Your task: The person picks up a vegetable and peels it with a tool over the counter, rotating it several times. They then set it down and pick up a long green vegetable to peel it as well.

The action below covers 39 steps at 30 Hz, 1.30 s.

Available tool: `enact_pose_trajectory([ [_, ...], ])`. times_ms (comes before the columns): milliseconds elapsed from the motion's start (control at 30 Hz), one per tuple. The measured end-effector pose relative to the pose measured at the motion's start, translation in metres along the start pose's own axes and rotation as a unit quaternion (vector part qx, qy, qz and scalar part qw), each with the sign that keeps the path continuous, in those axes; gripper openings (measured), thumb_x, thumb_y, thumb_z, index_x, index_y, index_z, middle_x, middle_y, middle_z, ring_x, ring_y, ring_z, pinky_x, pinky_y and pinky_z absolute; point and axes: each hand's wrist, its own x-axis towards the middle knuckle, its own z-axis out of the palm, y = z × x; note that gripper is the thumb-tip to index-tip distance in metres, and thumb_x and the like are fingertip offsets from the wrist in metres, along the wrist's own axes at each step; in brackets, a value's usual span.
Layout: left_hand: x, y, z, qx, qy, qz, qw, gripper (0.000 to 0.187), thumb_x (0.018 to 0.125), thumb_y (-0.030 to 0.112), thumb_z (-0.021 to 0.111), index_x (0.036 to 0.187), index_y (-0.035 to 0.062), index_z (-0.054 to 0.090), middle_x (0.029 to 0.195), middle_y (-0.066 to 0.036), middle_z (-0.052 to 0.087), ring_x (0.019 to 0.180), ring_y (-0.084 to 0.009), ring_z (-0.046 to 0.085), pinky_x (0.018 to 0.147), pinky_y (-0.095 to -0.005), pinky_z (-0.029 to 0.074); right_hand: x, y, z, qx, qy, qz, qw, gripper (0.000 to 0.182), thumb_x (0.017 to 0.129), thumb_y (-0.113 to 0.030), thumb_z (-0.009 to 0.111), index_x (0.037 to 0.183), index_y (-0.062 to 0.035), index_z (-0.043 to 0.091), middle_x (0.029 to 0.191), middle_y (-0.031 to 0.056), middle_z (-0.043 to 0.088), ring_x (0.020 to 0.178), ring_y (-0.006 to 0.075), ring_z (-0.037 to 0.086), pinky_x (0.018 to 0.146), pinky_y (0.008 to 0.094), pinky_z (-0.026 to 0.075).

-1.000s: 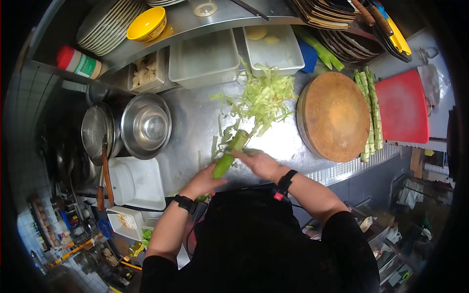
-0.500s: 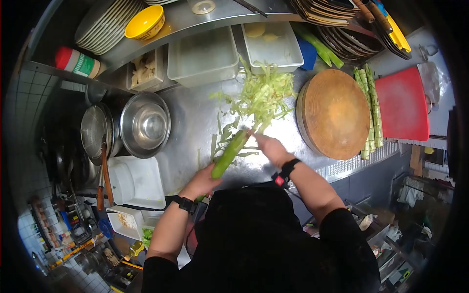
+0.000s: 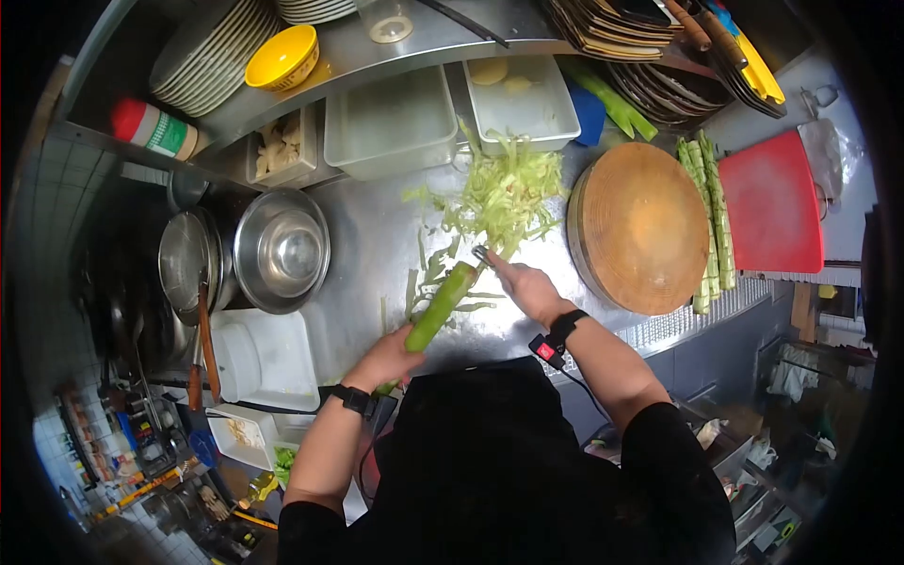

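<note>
My left hand [image 3: 388, 360] is wrapped round the lower end of a thick green stalk [image 3: 440, 311], which slants up to the right over the metal counter [image 3: 363, 226]. Just past the stalk's upper tip, my right hand [image 3: 524, 288] grips a small dark peeler [image 3: 481, 254], partly hidden by the fingers. The peeler's head is beside the tip. A heap of pale green peelings [image 3: 508, 188] lies beyond the hands, and darker green strips [image 3: 435, 264] are scattered left of the stalk.
A round wooden chopping block [image 3: 642, 226] stands right, with peeled stalks [image 3: 721, 217] and a red board [image 3: 774, 202] beyond. Steel bowls [image 3: 282, 250] and a white tub [image 3: 282, 363] are left. Plastic containers [image 3: 391, 122] line the back under a shelf holding a yellow bowl [image 3: 282, 58].
My right hand with the peeler has shifted slightly, and the peeler now shows clearly beyond the stalk's tip. My left hand still holds the stalk. The whole view has shifted a little.
</note>
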Motion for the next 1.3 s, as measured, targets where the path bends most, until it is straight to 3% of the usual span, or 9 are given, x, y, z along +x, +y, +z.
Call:
enact_pose_trajectory([
  [200,0.007,-0.013,0.001,-0.037,-0.012,0.028,0.999,0.07,0.096,0.018,0.076,0.157,0.0066,0.044,0.089,-0.008,0.069,0.063,-0.0149,0.066,0.06,-0.0324,0.058,-0.021,-0.048,0.021,0.093,0.068,-0.129,0.985,0.065,0.099,-0.006,0.054,0.161,-0.0205,0.044,0.084,0.0153,0.063,0.072,0.0352,0.067,0.067,0.0459,0.057],
  [267,0.005,-0.011,0.002,-0.038,-0.002,0.035,0.999,0.075,0.097,0.02,0.075,0.162,0.0104,0.039,0.089,-0.008,0.069,0.064,-0.015,0.066,0.061,-0.0325,0.057,-0.028,-0.072,0.003,0.053,-0.119,-0.12,0.984,0.069,0.097,-0.004,0.058,0.162,-0.0202,0.042,0.107,0.0211,0.071,0.093,0.0396,0.071,0.081,0.0483,0.059],
  [300,0.004,-0.011,0.003,-0.041,0.011,0.041,0.998,0.079,0.098,0.021,0.075,0.166,0.0142,0.034,0.09,-0.008,0.069,0.065,-0.0151,0.065,0.062,-0.0325,0.057,-0.03,-0.069,0.021,0.035,-0.059,-0.182,0.981,0.073,0.093,-0.001,0.059,0.162,-0.0205,0.042,0.104,0.019,0.07,0.09,0.0384,0.072,0.079,0.0471,0.06],
  [533,-0.008,0.011,0.007,0.066,0.041,0.005,0.997,0.08,0.101,0.027,0.069,0.169,0.0255,0.027,0.097,-0.014,0.072,0.064,-0.017,0.064,0.063,-0.035,0.057,0.006,0.012,0.002,-0.005,-0.019,0.044,0.999,0.065,0.095,-0.007,0.06,0.158,-0.0142,0.045,0.097,0.0223,0.071,0.08,0.0409,0.07,0.073,0.0502,0.058],
  [633,-0.007,0.016,0.006,0.077,0.041,-0.008,0.996,0.08,0.101,0.029,0.069,0.169,0.0252,0.028,0.099,-0.016,0.073,0.061,-0.0162,0.063,0.06,-0.0355,0.056,-0.008,-0.014,0.004,0.069,0.005,-0.041,0.997,0.073,0.096,0.0,0.055,0.164,-0.0205,0.037,0.093,0.0205,0.069,0.086,0.0388,0.07,0.081,0.0492,0.057],
  [800,0.001,0.0,0.006,0.157,0.061,0.023,0.986,0.079,0.101,0.03,0.069,0.168,0.022,0.029,0.127,-0.026,0.072,0.109,-0.0367,0.074,0.093,-0.0406,0.058,-0.021,-0.063,0.014,-0.003,-0.047,-0.136,0.99,0.076,0.094,0.0,0.057,0.164,-0.0196,0.037,0.101,0.0213,0.072,0.089,0.0386,0.072,0.081,0.0469,0.058],
  [900,-0.005,0.01,0.006,0.117,0.049,0.02,0.992,0.079,0.101,0.03,0.068,0.168,0.021,0.028,0.136,-0.03,0.067,0.129,-0.0411,0.065,0.106,-0.0412,0.052,0.004,-0.013,-0.013,0.02,-0.117,0.058,0.991,0.083,0.095,0.006,0.047,0.169,-0.0241,0.023,0.099,0.0247,0.069,0.09,0.0414,0.072,0.084,0.0501,0.058],
  [1167,-0.018,0.041,0.003,0.12,0.026,-0.04,0.992,0.078,0.101,0.029,0.068,0.168,0.0204,0.029,0.131,-0.027,0.069,0.11,-0.0378,0.072,0.094,-0.0411,0.057,-0.023,-0.062,0.007,0.061,-0.052,-0.123,0.989,0.077,0.095,0.005,0.05,0.165,-0.0215,0.035,0.096,0.0221,0.067,0.09,0.039,0.07,0.084,0.0473,0.057],
  [1300,0.0,-0.001,0.002,0.141,0.052,0.033,0.988,0.079,0.101,0.029,0.067,0.169,0.0219,0.027,0.104,-0.021,0.074,0.067,-0.0271,0.071,0.067,-0.0384,0.059,0.0,-0.009,-0.01,0.04,-0.101,0.053,0.993,0.07,0.099,-0.005,0.053,0.165,-0.0208,0.034,0.098,0.0216,0.072,0.088,0.0418,0.071,0.081,0.0508,0.058],
])
